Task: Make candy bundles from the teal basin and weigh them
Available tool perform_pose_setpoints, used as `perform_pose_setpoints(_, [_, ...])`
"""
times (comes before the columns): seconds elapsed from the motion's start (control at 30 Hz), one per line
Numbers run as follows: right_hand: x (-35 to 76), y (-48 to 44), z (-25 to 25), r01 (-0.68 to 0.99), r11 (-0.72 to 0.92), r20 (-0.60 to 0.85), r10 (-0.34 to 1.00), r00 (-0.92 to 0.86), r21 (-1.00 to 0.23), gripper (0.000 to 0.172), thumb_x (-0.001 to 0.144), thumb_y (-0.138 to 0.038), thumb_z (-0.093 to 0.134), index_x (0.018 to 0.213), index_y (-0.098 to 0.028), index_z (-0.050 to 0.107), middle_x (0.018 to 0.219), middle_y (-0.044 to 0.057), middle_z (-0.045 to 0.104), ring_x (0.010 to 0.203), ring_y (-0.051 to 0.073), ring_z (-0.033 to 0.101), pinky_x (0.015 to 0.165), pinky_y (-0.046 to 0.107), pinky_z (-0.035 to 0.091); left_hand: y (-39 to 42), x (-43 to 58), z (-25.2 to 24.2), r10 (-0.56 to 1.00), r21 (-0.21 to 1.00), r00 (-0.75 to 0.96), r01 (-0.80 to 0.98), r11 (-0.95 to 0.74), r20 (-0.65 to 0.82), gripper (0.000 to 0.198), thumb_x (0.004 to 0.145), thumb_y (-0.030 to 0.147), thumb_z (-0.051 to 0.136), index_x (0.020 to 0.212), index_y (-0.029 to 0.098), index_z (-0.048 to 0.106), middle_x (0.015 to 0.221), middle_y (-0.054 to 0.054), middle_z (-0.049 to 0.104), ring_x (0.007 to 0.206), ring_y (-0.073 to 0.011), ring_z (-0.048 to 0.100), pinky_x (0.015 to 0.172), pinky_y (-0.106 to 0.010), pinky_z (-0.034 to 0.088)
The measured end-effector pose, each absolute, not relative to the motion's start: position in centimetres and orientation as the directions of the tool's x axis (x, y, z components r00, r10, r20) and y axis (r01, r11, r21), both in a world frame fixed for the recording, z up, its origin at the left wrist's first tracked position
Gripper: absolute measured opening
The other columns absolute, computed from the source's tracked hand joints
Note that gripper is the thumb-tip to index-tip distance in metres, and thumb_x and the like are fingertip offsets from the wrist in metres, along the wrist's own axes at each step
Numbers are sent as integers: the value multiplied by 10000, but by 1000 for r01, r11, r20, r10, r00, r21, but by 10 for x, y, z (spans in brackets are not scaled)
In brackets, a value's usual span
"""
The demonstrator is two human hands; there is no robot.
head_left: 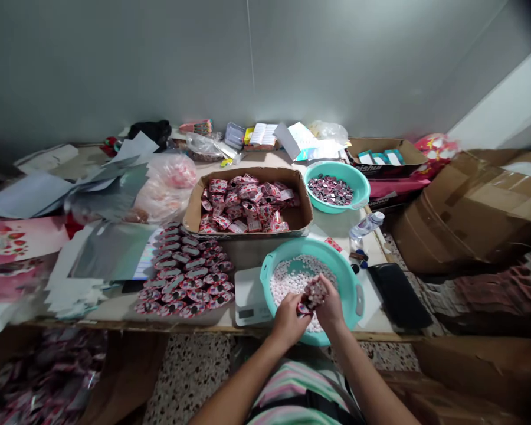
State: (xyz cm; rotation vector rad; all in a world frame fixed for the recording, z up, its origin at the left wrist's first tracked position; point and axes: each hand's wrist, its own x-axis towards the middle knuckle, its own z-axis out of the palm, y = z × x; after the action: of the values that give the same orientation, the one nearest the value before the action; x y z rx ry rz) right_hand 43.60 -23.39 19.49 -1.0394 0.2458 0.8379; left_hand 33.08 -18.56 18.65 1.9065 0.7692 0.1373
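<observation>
At the table (115,310), left hand (287,321) and right hand (333,307) half-hide a packet (313,294).

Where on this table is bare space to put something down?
A bare strip runs between the cardboard box and the scale; another lies behind the box. The left is crowded with papers and packet rows. The left hand and right hand hold a packet over the basin.
</observation>
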Motion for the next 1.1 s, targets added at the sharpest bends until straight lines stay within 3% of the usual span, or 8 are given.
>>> perform_pose_setpoints(0.13, [443, -240, 195, -688, 172, -545, 489, 681, -705, 248, 690, -410, 678, 691, -177, 591, 637, -9, 590, 557, 123, 545, 519, 234, 448, -198, 339, 185, 625, 861, 737, 470, -197, -259, 347, 678, 141, 626, 1019, 211, 618, 927, -23, 577, 875, -168, 551, 769, -253, 440])
perform_pose_setpoints(0.3, [444, -244, 199, -659, 124, -522, 512, 683, -742, 246, 709, -413, 672, 684, -183, 587, 589, -29, 546, 514, 102, 496, 489, 219, 407, -207, 343, 189, 653, 834, 727, 483, -267, -212, 216, 711, 171, 615, 924, 199, 625, 866, -22, 566, 814, -166, 539, 722, -253, 434])
perform_pose_setpoints(0.4, [444, -245, 204, -646, 106, -496, 552, 671, -756, 276, 720, -439, 665, 659, -187, 571, 562, -28, 529, 501, 107, 483, 479, 229, 403, -210, 343, 189, 678, 850, 704, 475, -229, -211, 277, 691, 171, 640, 965, 209, 624, 901, -24, 583, 849, -175, 553, 748, -263, 446])
perform_pose_setpoints(0.67, [447, -242, 209, -613, 136, -433, 590, 682, -778, 358, 764, -487, 624, 593, -181, 548, 569, -4, 543, 522, 112, 496, 515, 243, 422, -214, 345, 183, 736, 875, 653, 447, -182, -180, 372, 670, 148, 647, 1036, 215, 623, 974, -32, 607, 906, -181, 571, 817, -287, 464])
perform_pose_setpoints(0.83, [449, -243, 210, -625, 131, -446, 590, 673, -770, 359, 762, -488, 629, 594, -185, 535, 520, -25, 502, 465, 98, 436, 449, 235, 364, -214, 348, 189, 716, 844, 685, 459, -277, -137, 231, 708, 180, 612, 937, 202, 634, 915, -31, 593, 865, -177, 569, 759, -272, 460])
perform_pose_setpoints(1.1, [447, -240, 207, -629, 186, -400, 629, 667, -755, 367, 799, -449, 599, 573, -188, 473, 518, -33, 458, 446, 76, 412, 435, 224, 340, -221, 352, 182, 721, 864, 669, 458, -210, -179, 244, 692, 159, 615, 929, 196, 657, 885, -33, 629, 808, -174, 589, 728, -275, 475])
